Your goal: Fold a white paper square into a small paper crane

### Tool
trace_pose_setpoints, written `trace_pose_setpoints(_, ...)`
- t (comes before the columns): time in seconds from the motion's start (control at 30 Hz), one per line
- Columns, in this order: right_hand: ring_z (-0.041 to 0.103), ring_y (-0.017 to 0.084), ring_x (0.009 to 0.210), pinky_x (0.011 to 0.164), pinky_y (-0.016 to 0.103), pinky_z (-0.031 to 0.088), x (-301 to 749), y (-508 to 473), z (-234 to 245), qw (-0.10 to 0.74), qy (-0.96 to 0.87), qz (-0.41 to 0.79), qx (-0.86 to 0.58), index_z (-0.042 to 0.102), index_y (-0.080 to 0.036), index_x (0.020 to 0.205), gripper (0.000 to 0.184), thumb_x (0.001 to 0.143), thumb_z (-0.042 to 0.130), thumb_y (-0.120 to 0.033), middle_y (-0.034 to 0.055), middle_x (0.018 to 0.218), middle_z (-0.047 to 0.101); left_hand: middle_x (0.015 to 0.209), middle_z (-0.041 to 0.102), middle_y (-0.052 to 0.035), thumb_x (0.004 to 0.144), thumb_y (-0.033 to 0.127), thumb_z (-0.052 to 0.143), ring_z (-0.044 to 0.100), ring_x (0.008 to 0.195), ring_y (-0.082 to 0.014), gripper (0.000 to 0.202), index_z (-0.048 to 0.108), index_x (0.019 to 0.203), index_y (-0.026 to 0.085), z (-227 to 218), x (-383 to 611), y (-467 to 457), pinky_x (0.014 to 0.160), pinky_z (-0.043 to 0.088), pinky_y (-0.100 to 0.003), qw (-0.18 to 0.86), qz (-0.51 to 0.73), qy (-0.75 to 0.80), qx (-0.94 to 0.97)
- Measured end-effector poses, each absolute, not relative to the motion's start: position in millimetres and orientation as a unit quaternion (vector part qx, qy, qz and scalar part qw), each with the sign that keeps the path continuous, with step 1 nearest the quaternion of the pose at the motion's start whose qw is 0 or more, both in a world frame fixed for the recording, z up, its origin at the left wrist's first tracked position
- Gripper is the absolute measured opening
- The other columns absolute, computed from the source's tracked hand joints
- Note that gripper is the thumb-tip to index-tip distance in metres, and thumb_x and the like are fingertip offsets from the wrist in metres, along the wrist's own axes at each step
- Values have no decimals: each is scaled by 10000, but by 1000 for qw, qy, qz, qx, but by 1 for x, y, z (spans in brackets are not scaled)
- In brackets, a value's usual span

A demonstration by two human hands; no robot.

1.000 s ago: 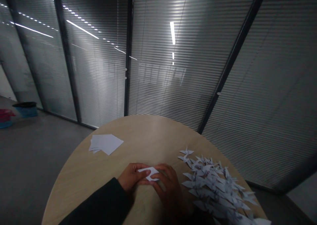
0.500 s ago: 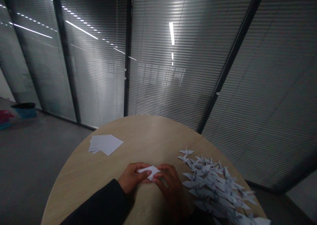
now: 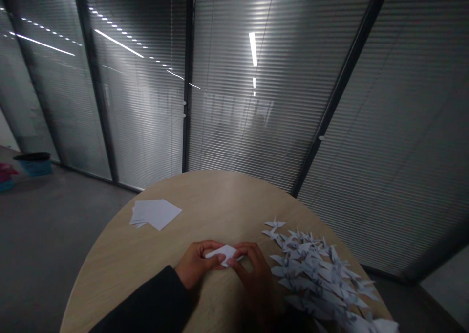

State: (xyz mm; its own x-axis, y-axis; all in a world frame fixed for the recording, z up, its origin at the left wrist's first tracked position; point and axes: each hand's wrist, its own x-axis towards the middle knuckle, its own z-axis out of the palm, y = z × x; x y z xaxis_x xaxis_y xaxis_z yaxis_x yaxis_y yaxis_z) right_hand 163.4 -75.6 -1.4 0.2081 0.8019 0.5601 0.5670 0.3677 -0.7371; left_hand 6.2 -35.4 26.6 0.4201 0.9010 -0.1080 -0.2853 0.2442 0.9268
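Note:
Between my two hands is a small piece of folded white paper (image 3: pixel 227 251), held just over the round wooden table (image 3: pixel 220 191). My left hand (image 3: pixel 197 263) pinches its left side, the thumb lying on top and the fingers behind. On the right side, my right hand (image 3: pixel 252 269) grips the paper between thumb and fingers. Right beside my right hand spreads a heap of folded white paper cranes (image 3: pixel 315 269). The underside of the folded paper is hidden by my fingers.
A few loose square paper sheets (image 3: pixel 156 213) lie at the table's left. Glass partitions with blinds (image 3: pixel 252 127) stand behind the table. On the floor at far left are a blue bin (image 3: pixel 35 165) and a red-and-blue object (image 3: pixel 6 176).
My right thumb has come up onto the near edge of the folded paper, and the right fingers have shifted slightly. My left hand keeps its pinch.

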Motion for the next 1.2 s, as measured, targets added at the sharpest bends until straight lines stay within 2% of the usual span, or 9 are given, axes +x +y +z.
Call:
trace_pose_setpoints(0.23,609,169,745,696,244,459,169,-73,-5,518,-625,135,-568,595,-226,684,79,711,655,-270,-7,753,622,620,727,-31,411,379,878,618,564,-124,441,732,717,97,28,6,-36,601,500,-240,704,400,334,483)
trace_pose_setpoints(0.5,608,146,746,699,224,468,174,-72,-7,501,-660,120,-546,612,-228,728,44,750,642,-252,-12,780,620,609,727,-28,394,380,883,625,558,-128,442,726,703,106,26,9,-36,604,507,-247,710,404,336,470)
trace_pose_setpoints(0.73,614,128,680,638,198,483,173,-73,-4,501,-658,114,-551,612,-223,706,66,754,630,-264,-22,747,622,623,721,-36,404,383,881,637,583,-157,430,732,698,107,27,9,-38,623,515,-276,710,403,340,467)
trace_pose_setpoints(1.2,608,162,749,689,247,474,168,-71,-10,501,-649,67,-568,575,-227,716,69,778,587,-256,2,776,622,633,723,-41,380,372,895,636,581,-145,438,730,685,105,23,13,-39,626,526,-262,721,424,353,418)
